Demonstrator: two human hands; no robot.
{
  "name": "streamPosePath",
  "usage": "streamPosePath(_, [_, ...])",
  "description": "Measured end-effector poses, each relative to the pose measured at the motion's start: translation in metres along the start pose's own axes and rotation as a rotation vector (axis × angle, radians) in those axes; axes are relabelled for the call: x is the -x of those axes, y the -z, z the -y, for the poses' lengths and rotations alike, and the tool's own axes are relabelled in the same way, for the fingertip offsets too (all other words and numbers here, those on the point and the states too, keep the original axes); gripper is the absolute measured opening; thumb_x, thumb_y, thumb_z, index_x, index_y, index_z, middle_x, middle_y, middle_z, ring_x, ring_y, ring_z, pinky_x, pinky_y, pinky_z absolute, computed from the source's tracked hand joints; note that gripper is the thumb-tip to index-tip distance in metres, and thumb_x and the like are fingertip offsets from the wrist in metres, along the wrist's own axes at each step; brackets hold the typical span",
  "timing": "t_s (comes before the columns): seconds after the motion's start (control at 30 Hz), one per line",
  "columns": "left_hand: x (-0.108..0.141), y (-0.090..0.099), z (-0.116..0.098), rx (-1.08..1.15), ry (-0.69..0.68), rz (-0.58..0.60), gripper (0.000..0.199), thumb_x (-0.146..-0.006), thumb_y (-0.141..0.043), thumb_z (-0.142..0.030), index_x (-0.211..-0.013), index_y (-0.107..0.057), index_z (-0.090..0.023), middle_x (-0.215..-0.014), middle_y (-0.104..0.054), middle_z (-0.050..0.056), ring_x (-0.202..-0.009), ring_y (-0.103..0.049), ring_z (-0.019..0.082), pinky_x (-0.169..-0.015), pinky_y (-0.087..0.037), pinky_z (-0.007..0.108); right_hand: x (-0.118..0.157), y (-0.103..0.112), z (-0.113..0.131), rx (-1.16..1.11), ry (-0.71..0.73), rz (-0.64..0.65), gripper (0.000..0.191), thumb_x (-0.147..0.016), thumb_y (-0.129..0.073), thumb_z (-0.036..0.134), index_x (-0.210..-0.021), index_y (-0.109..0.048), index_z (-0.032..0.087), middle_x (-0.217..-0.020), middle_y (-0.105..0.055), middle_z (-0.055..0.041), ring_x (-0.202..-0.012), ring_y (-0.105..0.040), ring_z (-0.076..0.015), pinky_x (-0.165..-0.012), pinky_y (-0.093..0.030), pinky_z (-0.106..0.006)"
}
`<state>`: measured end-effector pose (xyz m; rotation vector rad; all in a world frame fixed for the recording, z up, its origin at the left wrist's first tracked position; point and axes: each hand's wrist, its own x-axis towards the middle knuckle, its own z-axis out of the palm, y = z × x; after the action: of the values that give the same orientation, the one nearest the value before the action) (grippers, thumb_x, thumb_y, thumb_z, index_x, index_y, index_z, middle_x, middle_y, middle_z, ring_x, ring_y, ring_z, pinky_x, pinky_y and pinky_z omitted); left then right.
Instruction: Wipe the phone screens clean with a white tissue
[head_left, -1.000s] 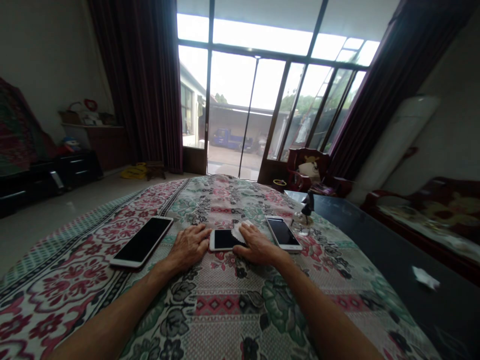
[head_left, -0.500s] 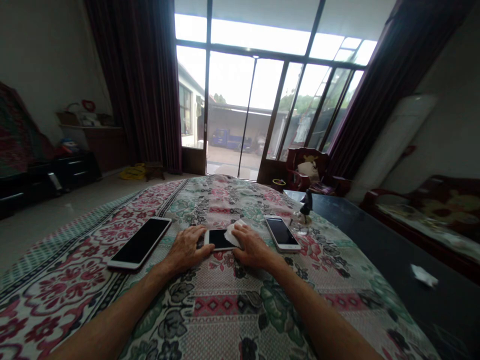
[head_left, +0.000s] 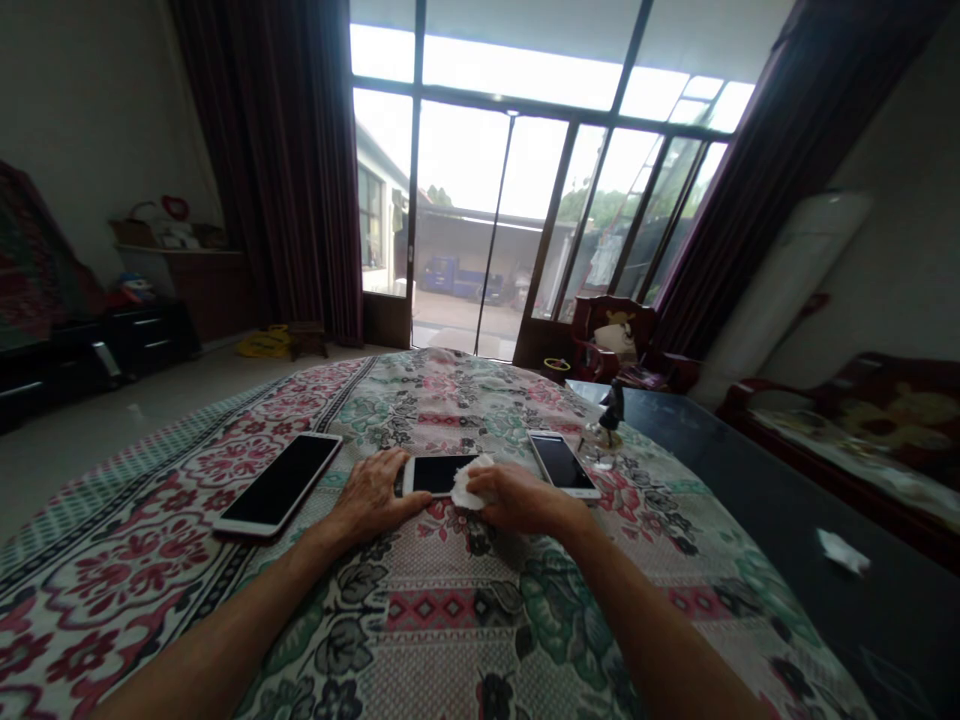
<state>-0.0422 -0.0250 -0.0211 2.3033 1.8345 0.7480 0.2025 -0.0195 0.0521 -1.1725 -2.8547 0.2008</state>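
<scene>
A white phone with a dark screen [head_left: 435,475] lies sideways on the patterned tablecloth [head_left: 450,560]. My left hand [head_left: 375,492] grips its left end, the thumb along the near edge. In my right hand [head_left: 517,495] a crumpled white tissue [head_left: 470,484] is pinched, pressed over the phone's right end, which it hides. A larger white-framed phone [head_left: 281,485] lies to the left of my left hand. Another white phone [head_left: 561,463] rests just beyond my right wrist, screen up.
A small dark figurine on a clear base [head_left: 612,410] stands at the back right. On the dark tabletop [head_left: 765,470] at the right lies another crumpled white tissue [head_left: 843,552]. Chairs, curtains and a glass door are beyond the table.
My right hand has turned, its fingers now closer together around the tissue, which has shifted slightly down and looks more bunched. The middle phone has moved slightly left.
</scene>
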Motion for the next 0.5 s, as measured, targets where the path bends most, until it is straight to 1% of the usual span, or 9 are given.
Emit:
streamPosePath(0.03, [0.000,0.000,0.000,0.000,-0.003,0.000,0.061,-0.077,-0.060,-0.056,-0.124,-0.055,-0.018,-0.138,-0.055,0.017,-0.131,-0.046,0.035,-0.109,-0.034,0.051,0.000,0.000,0.001,-0.005,0.001,0.009,0.018,-0.083,-0.056,0.016,-0.093,-0.069,0.022,-0.101,-0.070,-0.0044,-0.097,-0.060,-0.0184,-0.085,-0.041,-0.026])
streamPosePath(0.1, [0.000,0.000,0.000,-0.005,-0.010,0.004,0.061,-0.077,-0.059,-0.056,-0.124,-0.055,-0.018,-0.138,-0.055,0.017,-0.131,-0.046,0.035,-0.109,-0.034,0.051,-0.004,-0.006,0.000,-0.029,0.005,0.000,0.021,-0.090,-0.047,0.015,-0.093,-0.068,0.019,-0.102,-0.069,-0.0065,-0.097,-0.059,-0.0177,-0.088,-0.040,-0.027])
streamPosePath(0.17, [0.000,0.000,0.001,-0.016,-0.010,0.010,0.061,-0.078,-0.058,-0.056,-0.125,-0.054,-0.017,-0.139,-0.054,0.017,-0.131,-0.046,0.035,-0.109,-0.033,0.051,-0.009,-0.017,-0.003,-0.034,-0.036,-0.083,0.025,-0.094,-0.041,0.015,-0.099,-0.066,0.017,-0.111,-0.066,-0.0088,-0.104,-0.058,-0.0180,-0.094,-0.038,-0.028])
streamPosePath(0.27, [0.000,-0.001,0.001,-0.033,-0.004,0.017,0.063,-0.079,-0.057,-0.058,-0.126,-0.053,-0.016,-0.141,-0.052,0.018,-0.133,-0.044,0.034,-0.110,-0.032,0.050,-0.018,-0.035,-0.009,-0.026,-0.109,-0.231,0.029,-0.095,-0.039,0.016,-0.114,-0.061,0.015,-0.129,-0.058,-0.0122,-0.121,-0.050,-0.0200,-0.103,-0.034,-0.032])
streamPosePath(0.33, [0.000,-0.001,0.001,-0.037,-0.009,0.018,0.063,-0.080,-0.056,-0.058,-0.126,-0.053,-0.016,-0.140,-0.052,0.018,-0.133,-0.044,0.034,-0.110,-0.033,0.049,-0.021,-0.040,-0.010,-0.017,-0.140,-0.279,0.031,-0.096,-0.038,0.017,-0.120,-0.058,0.015,-0.133,-0.055,-0.0128,-0.126,-0.046,-0.0206,-0.105,-0.033,-0.033])
streamPosePath(0.4, [0.000,-0.002,0.001,-0.035,-0.011,0.010,0.063,-0.079,-0.056,-0.058,-0.126,-0.053,-0.017,-0.140,-0.053,0.017,-0.132,-0.045,0.034,-0.110,-0.033,0.049,-0.021,-0.036,-0.008,0.002,-0.153,-0.255,0.031,-0.096,-0.038,0.017,-0.119,-0.059,0.015,-0.130,-0.057,-0.0131,-0.123,-0.049,-0.0208,-0.103,-0.035,-0.033])
streamPosePath(0.47, [0.000,-0.002,0.002,-0.036,-0.009,0.000,0.062,-0.079,-0.057,-0.057,-0.126,-0.054,-0.017,-0.140,-0.053,0.017,-0.132,-0.046,0.035,-0.110,-0.033,0.049,-0.017,-0.025,-0.001,0.025,-0.153,-0.156,0.029,-0.095,-0.039,0.016,-0.110,-0.063,0.014,-0.121,-0.063,-0.0128,-0.113,-0.055,-0.0201,-0.096,-0.039,-0.030])
streamPosePath(0.5, [0.000,-0.003,0.003,-0.037,-0.010,-0.001,0.062,-0.079,-0.058,-0.057,-0.126,-0.054,-0.017,-0.139,-0.053,0.017,-0.131,-0.046,0.035,-0.110,-0.033,0.050,-0.014,-0.017,0.003,0.034,-0.154,-0.080,0.027,-0.095,-0.040,0.016,-0.102,-0.066,0.015,-0.112,-0.067,-0.0118,-0.104,-0.059,-0.0191,-0.090,-0.041,-0.029])
